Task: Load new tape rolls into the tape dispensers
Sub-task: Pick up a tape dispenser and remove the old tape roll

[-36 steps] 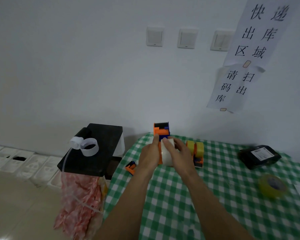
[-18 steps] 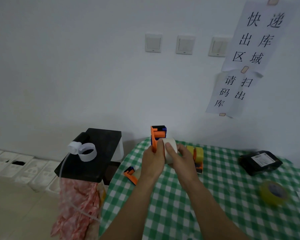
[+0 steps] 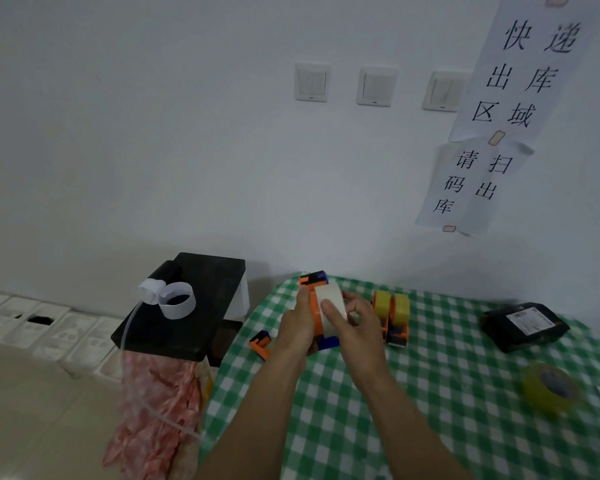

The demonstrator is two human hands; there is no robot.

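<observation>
Orange-and-blue dispenser (image 3: 313, 279) sits near the table's far left corner, gripped by my left hand (image 3: 295, 329). My right hand (image 3: 359, 329) curls round the pale tape roll (image 3: 330, 294) pressed against it. A second dispenser (image 3: 392, 315) stands just right. Bare checked cloth (image 3: 447, 393) stretches to a yellow roll (image 3: 551, 393) near the right edge.

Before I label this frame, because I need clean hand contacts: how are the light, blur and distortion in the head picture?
Head view: dim, flat, bluish light, no glare. Head view: wide-angle bending slants the wall notices near the right edge. Head view: left hand, right hand, tape dispenser and white tape roll read sharp at centre; the yellow tape roll at the lower right is smeared.
</observation>
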